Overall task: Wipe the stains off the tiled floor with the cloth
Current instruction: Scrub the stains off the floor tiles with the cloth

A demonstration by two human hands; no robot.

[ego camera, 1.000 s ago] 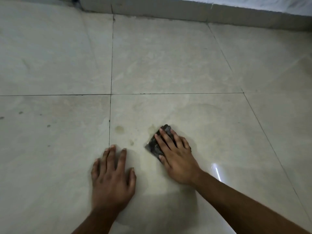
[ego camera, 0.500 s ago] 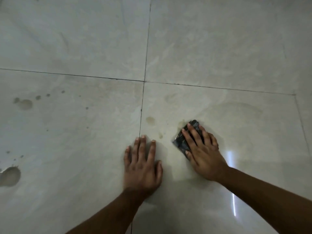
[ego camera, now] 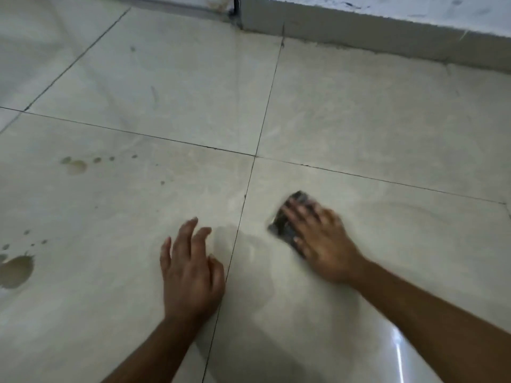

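Several stains [ego camera: 17,270] lie well left; right hand [ego camera: 323,244], fingers [ego camera: 300,214] spread flat on cloth [ego camera: 280,230], could miss them.

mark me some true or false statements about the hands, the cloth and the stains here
1. The right hand presses on the dark cloth. True.
2. The left hand holds a second cloth. False: it holds nothing.
3. Several brown stains mark the tile left of the left hand. True.
4. The cloth covers those stains. False: it lies right of the grout line, apart from them.
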